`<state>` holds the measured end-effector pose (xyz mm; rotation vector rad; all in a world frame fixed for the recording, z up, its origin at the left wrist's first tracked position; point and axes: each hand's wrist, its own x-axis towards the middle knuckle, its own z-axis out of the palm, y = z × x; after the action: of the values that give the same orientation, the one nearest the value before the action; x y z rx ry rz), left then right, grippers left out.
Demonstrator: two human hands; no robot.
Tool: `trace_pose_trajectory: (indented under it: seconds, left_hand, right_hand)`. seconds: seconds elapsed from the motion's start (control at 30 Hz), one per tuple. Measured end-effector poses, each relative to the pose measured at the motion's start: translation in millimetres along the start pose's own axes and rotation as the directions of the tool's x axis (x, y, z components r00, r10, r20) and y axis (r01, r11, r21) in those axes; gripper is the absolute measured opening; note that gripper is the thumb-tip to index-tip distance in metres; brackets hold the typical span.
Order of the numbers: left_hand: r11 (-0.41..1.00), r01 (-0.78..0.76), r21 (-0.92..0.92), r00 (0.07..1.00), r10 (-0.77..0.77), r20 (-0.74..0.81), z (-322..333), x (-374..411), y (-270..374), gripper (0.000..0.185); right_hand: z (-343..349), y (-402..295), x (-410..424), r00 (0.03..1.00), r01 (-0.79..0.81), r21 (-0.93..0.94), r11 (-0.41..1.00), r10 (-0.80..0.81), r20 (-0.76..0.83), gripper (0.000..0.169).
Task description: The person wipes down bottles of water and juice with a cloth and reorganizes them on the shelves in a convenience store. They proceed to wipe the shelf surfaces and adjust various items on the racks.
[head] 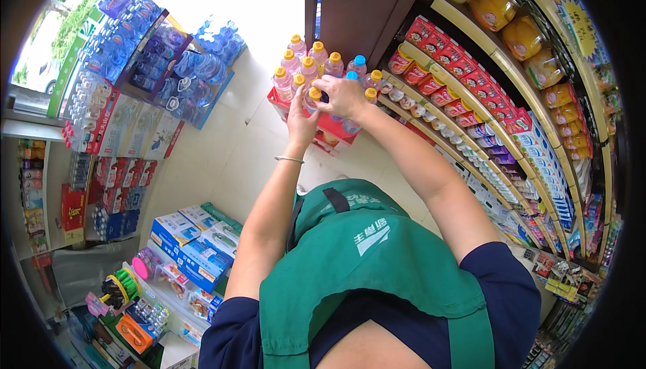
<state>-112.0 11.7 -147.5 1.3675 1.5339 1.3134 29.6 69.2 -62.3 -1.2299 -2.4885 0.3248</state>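
Several pink drink bottles with yellow caps (pixel 288 55) and a few with blue caps (pixel 359 61) stand upright in a red crate (pixel 279 101) in front of me. My left hand (pixel 303 119) is at the near side of the group, its fingers around a yellow-capped bottle (pixel 315 93). From the right, my right hand (pixel 339 95) reaches over the same bottle, with fingertips beside its cap. A dark blue thing shows partly under the right fingers; what it is cannot be told. The right hand hides parts of the bottles behind it, and its own grip is unclear.
Curved shelves with red cartons (pixel 456 61), cups and fruit jars (pixel 522 38) line the right side. Packs of water bottles (pixel 118 41) are stacked at the left. Blue and white boxes (pixel 202 253) stand at lower left. A brown panel (pixel 358 11) rises behind the crate.
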Motion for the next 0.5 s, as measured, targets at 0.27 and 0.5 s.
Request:
trace_pose_trajectory:
  seconds: [0.27,0.5]
  left_hand:
    - [0.99,0.016,0.139,0.998,-0.024,0.057,3.7,-4.9,-9.1,0.058]
    - [0.981,-0.011,0.193,0.998,-0.002,0.068,9.6,1.7,-19.0,0.045]
  right_hand:
    - [39.4,21.2,-5.4,0.961,-0.127,-0.036,0.991,0.132,0.244,0.039]
    - [11.0,22.0,25.9,0.915,-0.253,-0.041,0.967,0.253,0.315,0.028]
